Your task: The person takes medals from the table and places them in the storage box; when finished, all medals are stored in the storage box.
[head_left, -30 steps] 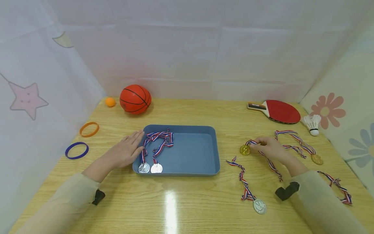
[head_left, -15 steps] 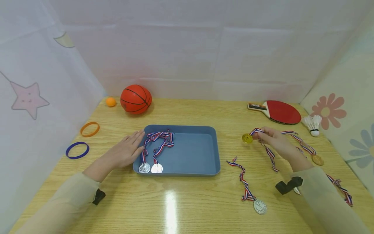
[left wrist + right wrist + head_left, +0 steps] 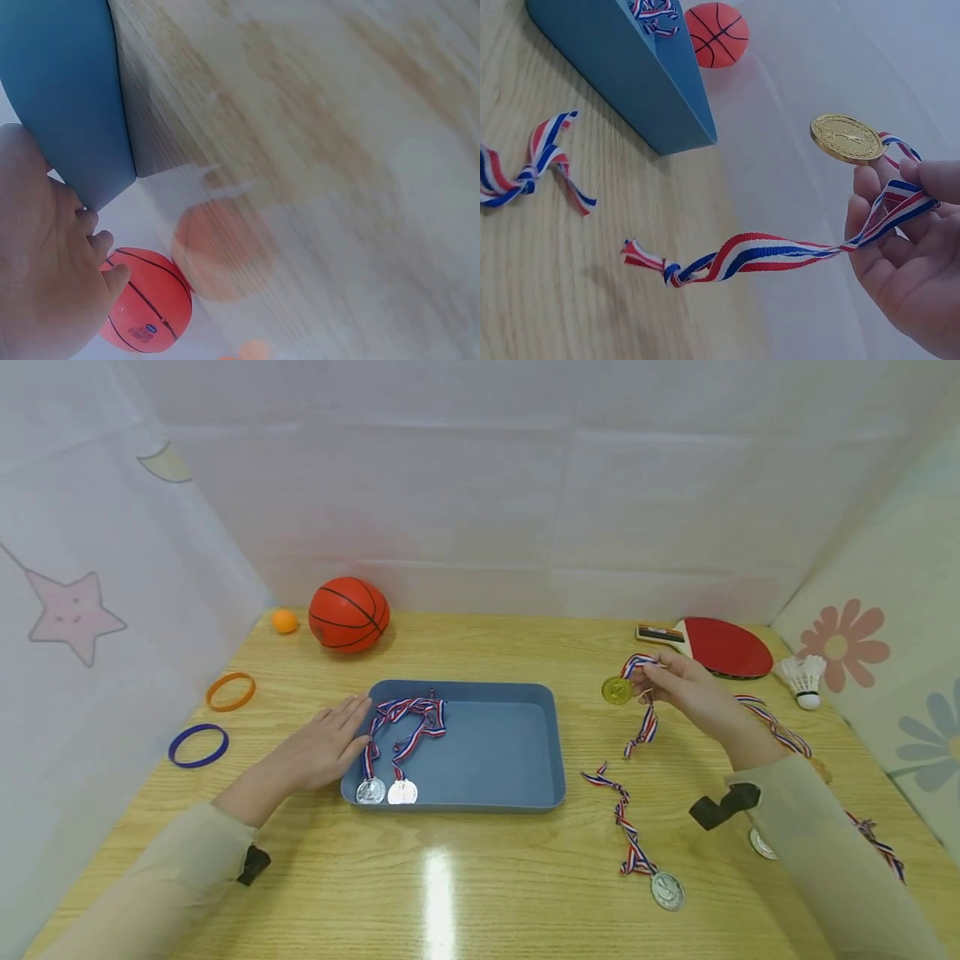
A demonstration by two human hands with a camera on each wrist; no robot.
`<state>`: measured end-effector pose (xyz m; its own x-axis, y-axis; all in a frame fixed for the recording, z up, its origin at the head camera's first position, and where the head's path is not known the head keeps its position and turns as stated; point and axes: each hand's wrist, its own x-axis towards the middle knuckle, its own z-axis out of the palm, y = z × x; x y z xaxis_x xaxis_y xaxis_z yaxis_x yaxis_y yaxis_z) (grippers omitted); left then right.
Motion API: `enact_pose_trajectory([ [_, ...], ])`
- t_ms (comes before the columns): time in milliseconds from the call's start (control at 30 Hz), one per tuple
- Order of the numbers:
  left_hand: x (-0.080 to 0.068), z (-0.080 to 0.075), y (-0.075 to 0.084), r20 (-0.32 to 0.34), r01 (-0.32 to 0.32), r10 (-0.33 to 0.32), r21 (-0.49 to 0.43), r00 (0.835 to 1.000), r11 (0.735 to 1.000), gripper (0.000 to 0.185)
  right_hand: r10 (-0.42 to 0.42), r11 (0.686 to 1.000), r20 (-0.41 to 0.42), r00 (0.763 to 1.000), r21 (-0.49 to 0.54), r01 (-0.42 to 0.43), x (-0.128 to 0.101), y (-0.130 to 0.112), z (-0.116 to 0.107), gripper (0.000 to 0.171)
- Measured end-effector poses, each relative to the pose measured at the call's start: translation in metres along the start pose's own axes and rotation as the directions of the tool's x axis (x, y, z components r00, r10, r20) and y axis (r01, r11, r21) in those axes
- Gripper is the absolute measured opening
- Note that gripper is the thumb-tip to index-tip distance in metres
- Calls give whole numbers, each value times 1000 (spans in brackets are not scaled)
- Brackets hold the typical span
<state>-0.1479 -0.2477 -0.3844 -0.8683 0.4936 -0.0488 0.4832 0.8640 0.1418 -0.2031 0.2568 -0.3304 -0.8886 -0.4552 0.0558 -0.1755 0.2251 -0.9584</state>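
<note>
My right hand (image 3: 686, 693) pinches the striped ribbon of a gold medal (image 3: 617, 690) between thumb and fingers, raised above the table right of the tray. In the right wrist view the medal's disc (image 3: 847, 139) leans out past the fingertips, and the knotted ribbon end (image 3: 757, 256) trails down. My left hand (image 3: 322, 747) lies with straight fingers along the left wall of a blue-grey tray (image 3: 487, 810). Inside that tray, at its left side, are two silver medals (image 3: 402, 791) with red, white and blue ribbons.
A silver medal (image 3: 667, 891) lies front right; another silver one (image 3: 762, 844) and a gold one are partly covered by the right arm. Behind stand a small basketball (image 3: 349, 615), an orange ball (image 3: 284, 621), a paddle (image 3: 726, 647) and a shuttlecock (image 3: 803, 682). Two wristbands (image 3: 198, 746) lie left.
The right hand has lifted the gold medal off the table and carried it back and slightly left, its ribbon now hanging. The left hand stays at the tray's side.
</note>
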Motion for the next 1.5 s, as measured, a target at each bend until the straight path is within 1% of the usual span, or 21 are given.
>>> enact_pose_trajectory([
  [167, 0, 0, 0, 3, 2, -2, 1, 1000, 1000, 58, 1, 998, 67, 998, -69, 4, 19, -18, 13, 30],
  [333, 0, 0, 0, 6, 7, -7, 6, 1000, 1000, 58, 15, 996, 170, 985, -91, 1, 39, -34, 33, 27],
  [533, -1, -1, 1, 8, 10, -11, 10, 1000, 1000, 58, 58, 995, 306, 950, -97, -29, 60, -46, 62, 24],
  [633, -1, -2, 2, 12, 12, -12, 13, 1000, 1000, 58, 53, 992, 363, 930, -127, -7, 70, -48, 76, 25],
  [800, -1, -2, 2, 13, 12, -12, -2, 1000, 1000, 58, 20, 988, 426, 905, -149, 48, 84, -48, 97, 26],
  [933, 0, -3, 2, 10, 9, -9, -9, 1000, 1000, 58, 33, 986, 464, 885, -158, 46, 91, -47, 116, 25],
  [1100, 0, -3, 3, 8, 11, -11, -3, 1000, 1000, 58, 54, 989, 531, 846, -146, 29, 94, -42, 144, 21],
  [1200, 0, -4, 3, 10, 8, -8, -2, 1000, 1000, 58, 79, 992, 559, 825, -130, -7, 95, -35, 162, 19],
  [1333, 0, -4, 3, 16, 7, -7, -5, 1000, 1000, 58, 139, 988, 589, 796, -137, -71, 95, -25, 183, 18],
  [1433, 1, -4, 3, 21, 7, -7, -5, 1000, 1000, 58, 178, 984, 605, 776, -127, -126, 95, -17, 196, 17],
  [1500, 1, -4, 3, 23, 7, -7, -6, 1000, 1000, 58, 198, 980, 610, 767, -117, -161, 95, -12, 203, 16],
])
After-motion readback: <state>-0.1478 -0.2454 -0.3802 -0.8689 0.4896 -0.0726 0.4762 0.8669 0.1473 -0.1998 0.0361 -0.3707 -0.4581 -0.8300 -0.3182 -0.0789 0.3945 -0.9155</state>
